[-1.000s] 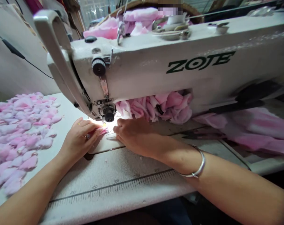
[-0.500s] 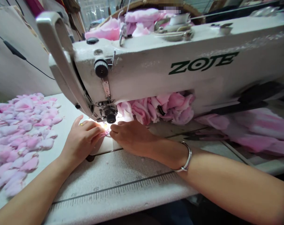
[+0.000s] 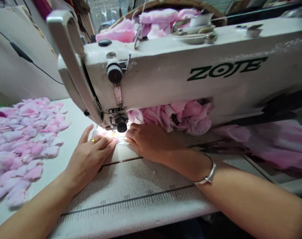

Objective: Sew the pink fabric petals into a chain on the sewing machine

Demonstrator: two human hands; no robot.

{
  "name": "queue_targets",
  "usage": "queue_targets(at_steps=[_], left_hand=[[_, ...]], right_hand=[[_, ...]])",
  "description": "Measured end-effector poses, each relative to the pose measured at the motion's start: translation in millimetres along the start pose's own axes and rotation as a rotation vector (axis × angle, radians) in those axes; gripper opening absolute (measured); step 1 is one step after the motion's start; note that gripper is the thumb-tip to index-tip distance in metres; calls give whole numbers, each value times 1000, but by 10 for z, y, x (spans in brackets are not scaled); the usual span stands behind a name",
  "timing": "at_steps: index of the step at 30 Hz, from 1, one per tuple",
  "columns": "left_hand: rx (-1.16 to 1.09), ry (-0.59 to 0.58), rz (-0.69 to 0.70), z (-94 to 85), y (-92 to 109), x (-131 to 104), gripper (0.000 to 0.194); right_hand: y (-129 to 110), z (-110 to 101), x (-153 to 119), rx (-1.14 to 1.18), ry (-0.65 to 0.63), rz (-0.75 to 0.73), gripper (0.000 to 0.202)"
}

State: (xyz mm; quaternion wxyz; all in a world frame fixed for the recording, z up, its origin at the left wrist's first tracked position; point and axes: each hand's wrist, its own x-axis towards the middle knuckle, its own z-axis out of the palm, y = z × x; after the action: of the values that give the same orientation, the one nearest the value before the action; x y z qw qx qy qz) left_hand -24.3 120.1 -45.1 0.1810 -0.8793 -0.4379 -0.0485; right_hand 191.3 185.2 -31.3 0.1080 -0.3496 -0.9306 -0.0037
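Under the lit needle area of a white sewing machine (image 3: 151, 79), both of my hands work close together. My left hand (image 3: 92, 154), with a ring on one finger, has its fingertips closed at a small piece of pink fabric (image 3: 115, 140); the fingers hide most of it. Thin threads (image 3: 121, 138) stretch from there to my right hand (image 3: 147, 141). Its thumb and fingers are pinched on their end, just right of the presser foot, which is partly lost in glare. A bangle circles my right wrist.
Many small pink and white fabric pieces (image 3: 23, 142) cover the table's left side. Bunched pink fabric (image 3: 190, 116) fills the machine's throat, and more pink fabric (image 3: 277, 139) lies at right. Dark scissors-like handles lie blurred beside it. A ruler scale (image 3: 131, 198) runs along the front edge.
My hands have moved slightly apart, and fine threads now show between them. The whole view has shifted, with the machine appearing farther right.
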Motion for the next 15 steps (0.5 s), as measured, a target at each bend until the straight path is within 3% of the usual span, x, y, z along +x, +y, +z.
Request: queue_targets(at_steps=[6, 15], left_hand=[[-97, -38, -33, 1, 15, -32, 43], [-174, -24, -66, 25, 39, -11, 38]], right_hand=[[-38, 52, 32, -126, 2, -66, 18], [-61, 35, 58, -139, -31, -68, 17]])
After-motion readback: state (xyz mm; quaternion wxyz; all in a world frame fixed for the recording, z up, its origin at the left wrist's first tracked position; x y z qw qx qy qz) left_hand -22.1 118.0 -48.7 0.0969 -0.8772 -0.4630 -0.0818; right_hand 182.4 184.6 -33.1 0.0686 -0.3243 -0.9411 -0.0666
